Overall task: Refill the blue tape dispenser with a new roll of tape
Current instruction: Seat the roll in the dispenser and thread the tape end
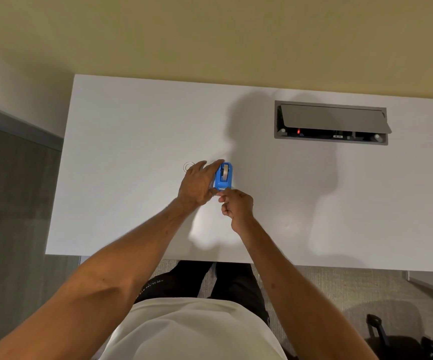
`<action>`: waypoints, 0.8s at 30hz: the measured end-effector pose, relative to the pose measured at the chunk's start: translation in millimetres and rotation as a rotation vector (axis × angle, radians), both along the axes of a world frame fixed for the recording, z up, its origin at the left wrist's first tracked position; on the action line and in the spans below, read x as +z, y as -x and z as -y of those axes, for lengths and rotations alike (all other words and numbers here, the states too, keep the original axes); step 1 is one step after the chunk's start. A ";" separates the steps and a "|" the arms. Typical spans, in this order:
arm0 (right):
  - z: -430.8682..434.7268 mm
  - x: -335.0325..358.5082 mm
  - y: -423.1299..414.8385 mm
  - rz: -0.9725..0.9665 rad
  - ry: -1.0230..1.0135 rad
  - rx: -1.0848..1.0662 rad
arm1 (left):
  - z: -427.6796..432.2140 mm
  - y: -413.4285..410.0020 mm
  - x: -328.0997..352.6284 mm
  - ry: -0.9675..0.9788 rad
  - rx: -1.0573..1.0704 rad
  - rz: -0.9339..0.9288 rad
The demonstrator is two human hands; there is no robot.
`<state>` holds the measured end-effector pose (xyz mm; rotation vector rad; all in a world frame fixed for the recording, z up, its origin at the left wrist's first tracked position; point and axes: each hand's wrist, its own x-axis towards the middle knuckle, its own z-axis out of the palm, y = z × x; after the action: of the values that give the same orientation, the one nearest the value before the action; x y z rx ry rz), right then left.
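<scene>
Spanning most of the view, white worktop (132, 131) with a beige wall behind it and grey floor on the left and front

Grey cable hatch (331, 122) is recessed in the far right part of the worktop, lid tilted up, small red light visible in the slot under it. Well apart from the hands

Person stands at the near edge, white shirt, dark trousers, both bare forearms reaching forward to mid-worktop. Dark bag-like object (402, 339) on the floor at bottom right, too dim to identify

Left hand (197, 184) lies against the left side of the blue tape dispenser (223, 176), fingers stretched along its flank up to the far end, holding it down on the worktop. Grip is a flat side clamp, not a closed fist

Right hand (237, 206) sits just at the near end of the dispenser, fingers curled in narrow, thumb and forefinger pinched together at the cutter end. Cannot tell if a tape end is between them, too small

Dispenser stands upright on the worktop, roughly centre, long axis pointing away from the person. Tape roll (226, 170) is seated in its far half, pale, edge-on

Thin clear ring (188, 167) lies flat on the worktop just beside the left hand's knuckles, partly hidden by them
</scene>
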<state>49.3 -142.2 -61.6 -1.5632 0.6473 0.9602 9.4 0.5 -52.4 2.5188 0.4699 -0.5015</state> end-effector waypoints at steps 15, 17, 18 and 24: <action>8.6 -6.4 19.4 0.108 -0.002 0.049 | -3.6 1.3 -2.6 -0.063 -0.049 -0.019; 8.4 -7.4 20.3 0.119 0.011 0.069 | -5.2 0.8 -2.2 -0.069 -0.058 -0.028; 8.5 -7.9 20.7 0.125 0.017 0.078 | -5.9 0.7 -2.1 -0.077 -0.066 -0.035; 6.3 -10.5 20.0 0.141 0.048 0.103 | -4.4 1.5 -4.1 -0.080 -0.060 -0.038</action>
<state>29.3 -148.5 -72.2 -1.7037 0.4972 0.9064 8.0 4.9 -56.5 2.6107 0.4381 -0.5652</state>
